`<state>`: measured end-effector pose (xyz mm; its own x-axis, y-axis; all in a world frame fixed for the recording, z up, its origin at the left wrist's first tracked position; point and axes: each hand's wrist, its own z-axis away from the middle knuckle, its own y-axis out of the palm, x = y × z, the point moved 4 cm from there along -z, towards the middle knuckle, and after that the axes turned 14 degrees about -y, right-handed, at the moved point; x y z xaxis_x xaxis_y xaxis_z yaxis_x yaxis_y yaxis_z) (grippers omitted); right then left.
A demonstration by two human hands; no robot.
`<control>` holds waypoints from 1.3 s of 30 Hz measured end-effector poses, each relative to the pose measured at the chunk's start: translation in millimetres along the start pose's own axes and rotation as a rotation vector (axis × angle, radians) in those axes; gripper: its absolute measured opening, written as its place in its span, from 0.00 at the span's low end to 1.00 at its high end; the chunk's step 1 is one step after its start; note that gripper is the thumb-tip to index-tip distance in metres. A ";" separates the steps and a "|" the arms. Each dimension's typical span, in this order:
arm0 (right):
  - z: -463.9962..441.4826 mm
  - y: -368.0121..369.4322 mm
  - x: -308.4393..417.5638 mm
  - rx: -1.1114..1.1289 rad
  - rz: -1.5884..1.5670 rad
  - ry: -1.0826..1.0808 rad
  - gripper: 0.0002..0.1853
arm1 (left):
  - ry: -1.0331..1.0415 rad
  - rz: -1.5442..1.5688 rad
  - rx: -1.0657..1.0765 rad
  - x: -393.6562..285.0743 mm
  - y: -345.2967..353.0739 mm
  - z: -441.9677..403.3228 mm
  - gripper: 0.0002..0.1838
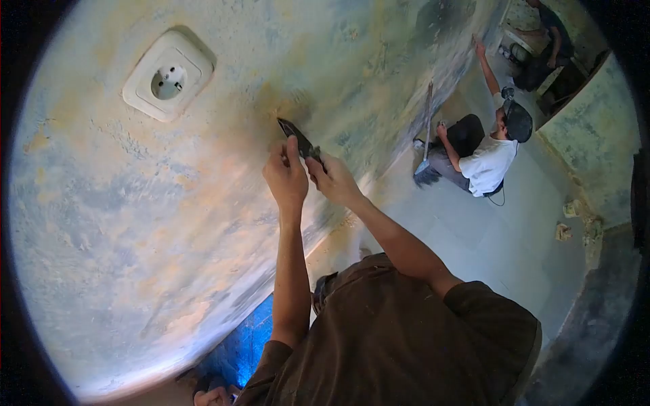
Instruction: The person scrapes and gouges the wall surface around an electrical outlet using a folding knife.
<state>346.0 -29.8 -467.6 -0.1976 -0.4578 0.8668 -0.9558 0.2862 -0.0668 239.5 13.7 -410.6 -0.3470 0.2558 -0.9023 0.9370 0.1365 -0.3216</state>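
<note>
A dark hand scraper (296, 138) with a pointed blade has its tip at a worn spot on the patchy painted wall (223, 169). My right hand (333, 178) is closed around its handle end. My left hand (287, 174) is closed beside the blade, thumb extended along it; the other fingers are partly hidden. A darker, brownish patch of wall surrounds the blade tip. Up and left of my hands is a white wall socket (168, 74), fixed to the wall.
A co-worker (491, 145) in a white shirt and dark cap crouches by the wall, one arm raised against it. A broom (428, 128) leans there. Another person (545, 47) is farther back. Crumpled debris (563, 231) lies on the floor; a blue surface (247, 342) shows below.
</note>
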 end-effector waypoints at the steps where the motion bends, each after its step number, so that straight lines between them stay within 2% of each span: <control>1: -0.6 0.8 0.5 0.005 0.023 -0.016 0.17 | 0.028 -0.010 -0.006 -3.5 -2.2 -0.6 0.17; 4: -2.2 3.9 -8.1 -0.020 -0.057 0.034 0.16 | -0.029 0.000 0.039 -10.7 -3.6 -5.7 0.17; 7: 15.3 -0.8 -2.7 0.018 -0.052 0.088 0.15 | 0.054 -0.004 0.004 0.7 -1.7 7.7 0.17; 8: 25.8 -1.0 -5.2 -0.002 -0.061 0.107 0.15 | -0.017 -0.037 0.050 13.6 -0.6 12.3 0.17; 10: 48.2 -1.4 -10.5 -0.034 -0.074 0.161 0.15 | -0.003 -0.079 0.127 7.9 -9.0 24.7 0.17; 13: 59.6 -6.7 3.4 0.024 -0.189 0.239 0.13 | 0.004 -0.048 0.166 4.4 -11.2 35.8 0.16; 16: 55.1 -13.9 15.4 0.107 -0.239 0.198 0.11 | -0.019 0.021 0.123 -3.2 -15.3 35.9 0.15; 19: 50.9 -23.5 10.4 0.222 -0.438 0.217 0.10 | -0.095 0.060 0.132 -8.1 -13.8 35.0 0.15; 22: 43.1 -35.8 -10.2 0.200 -0.358 0.208 0.10 | -0.150 0.092 0.118 -9.0 -4.8 29.9 0.14; 25: 19.3 -55.9 -8.7 0.247 -0.024 0.030 0.12 | -0.168 0.108 0.073 -8.6 0.5 27.8 0.14; 28: -8.3 -72.9 -1.9 0.354 0.133 -0.020 0.15 | -0.169 0.163 0.017 0.6 12.3 17.3 0.14; 31: -28.7 -84.1 -1.5 0.432 0.142 -0.038 0.17 | -0.217 0.185 -0.014 -0.4 20.5 18.1 0.16; 34: -40.5 -87.6 -10.1 0.500 0.268 -0.162 0.19 | -0.249 0.174 -0.040 -0.1 22.1 18.7 0.17; 39: -50.6 -85.8 -16.0 0.509 0.279 -0.263 0.19 | -0.229 0.184 -0.130 10.5 27.2 14.8 0.16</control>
<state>442.2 -4.5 -450.8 -0.4394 -0.6338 0.6366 -0.8314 0.0185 -0.5554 262.0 6.0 -433.1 -0.1404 0.0678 -0.9878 0.9651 0.2324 -0.1212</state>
